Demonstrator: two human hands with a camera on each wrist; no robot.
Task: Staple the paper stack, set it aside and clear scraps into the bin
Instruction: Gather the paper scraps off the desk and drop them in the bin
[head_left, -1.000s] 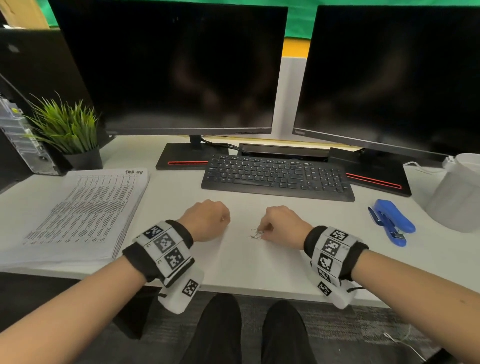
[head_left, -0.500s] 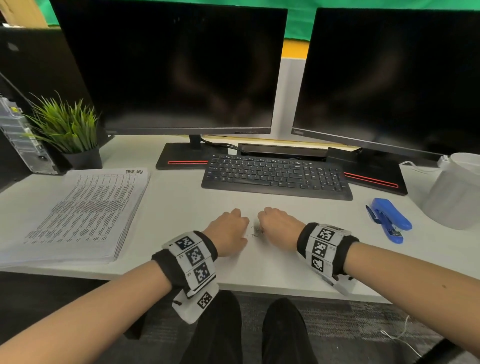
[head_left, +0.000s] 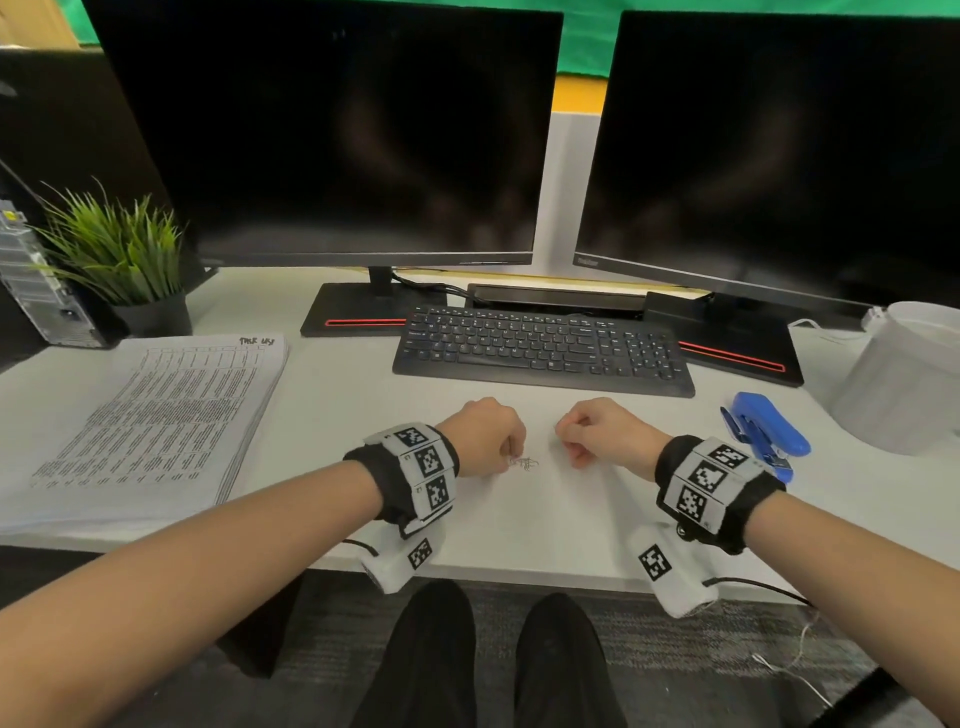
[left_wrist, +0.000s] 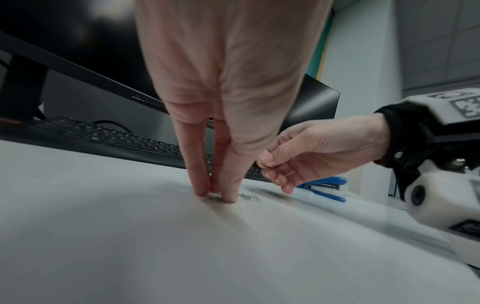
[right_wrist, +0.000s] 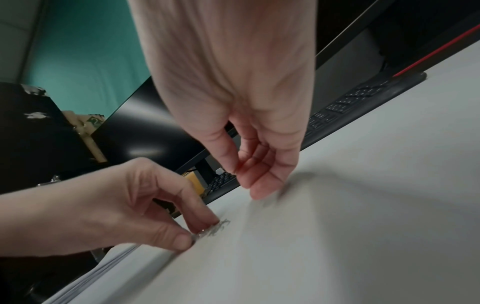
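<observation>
The paper stack (head_left: 150, 415) lies at the frame's left on the surface (head_left: 332, 395), the plant (head_left: 119, 254) behind it. The keyboard (head_left: 540, 348) sits centre before two monitors (head_left: 332, 135). The stapler (head_left: 763, 431) and bin (head_left: 904, 379) stand at right.

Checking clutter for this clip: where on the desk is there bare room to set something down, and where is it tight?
Bare desk lies between the paper stack and keyboard, and along the near edge between the wrists. Crowded: the right side, with stapler beside bin, and the middle, where the left hand pinches staple scraps by the right hand.
</observation>
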